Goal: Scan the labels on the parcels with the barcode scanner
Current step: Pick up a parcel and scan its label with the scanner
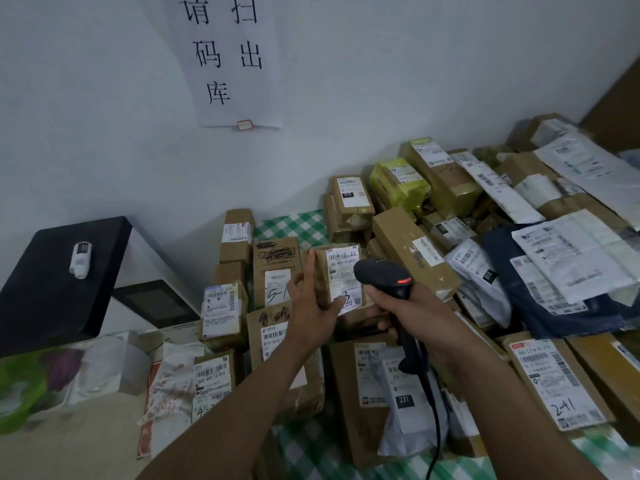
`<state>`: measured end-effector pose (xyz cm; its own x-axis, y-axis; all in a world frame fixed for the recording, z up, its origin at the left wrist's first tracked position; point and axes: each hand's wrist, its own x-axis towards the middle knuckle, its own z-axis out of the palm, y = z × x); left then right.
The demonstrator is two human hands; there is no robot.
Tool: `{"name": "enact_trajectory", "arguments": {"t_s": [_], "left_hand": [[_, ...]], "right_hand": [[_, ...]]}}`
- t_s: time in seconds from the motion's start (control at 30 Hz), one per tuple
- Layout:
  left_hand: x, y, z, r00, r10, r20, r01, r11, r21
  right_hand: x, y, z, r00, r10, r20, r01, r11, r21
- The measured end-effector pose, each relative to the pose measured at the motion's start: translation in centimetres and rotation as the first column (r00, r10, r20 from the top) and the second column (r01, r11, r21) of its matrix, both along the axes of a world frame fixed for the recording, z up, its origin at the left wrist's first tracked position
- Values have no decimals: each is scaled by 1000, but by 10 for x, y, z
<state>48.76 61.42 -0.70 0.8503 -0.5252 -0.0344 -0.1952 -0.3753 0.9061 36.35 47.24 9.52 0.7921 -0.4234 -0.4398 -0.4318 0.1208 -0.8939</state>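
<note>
My left hand (310,306) grips a small brown cardboard parcel (337,277) and holds it upright above the pile, its white barcode label facing me. My thumb lies across the label's lower edge. My right hand (401,311) grips the handle of a black barcode scanner (384,275). The scanner's head sits just right of the label, almost touching the parcel, and a red light glows on its side. Its black cable hangs down toward the lower edge of the view.
Many labelled cardboard boxes (412,251) and plastic mail bags (575,265) are heaped on a green checked cloth (294,225) against the wall. A black box (59,278) with a small white tube on it stands at left, above a green bag and clear plastic.
</note>
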Motion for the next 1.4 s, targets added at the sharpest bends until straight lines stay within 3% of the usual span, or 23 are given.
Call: {"name": "enact_trajectory", "arguments": {"t_s": [0.5,0.77,0.93,1.07,1.2,1.4], "left_hand": [[17,0,-8,999,18,26,-19,999,38],[27,4,-18,999,44,-32,-45,999,-10],[61,14,-19,965,184,-185,-213,966,-148],[104,28,-20,934,266,-241,-281,959,-32],[133,33,-27,917,256,-307,-223,965,138],[160,34,-45,905,267,-332,-220,960,174]], "right_hand": [[11,0,6,997,81,13,-81,996,23],[18,-2,0,996,93,-11,-92,996,15],[28,-4,-12,996,86,-9,-86,996,13],[44,0,-23,994,103,-28,-102,994,24],[63,6,-34,990,123,-68,-121,992,37],[90,12,-55,973,170,-159,-170,985,17]]}}
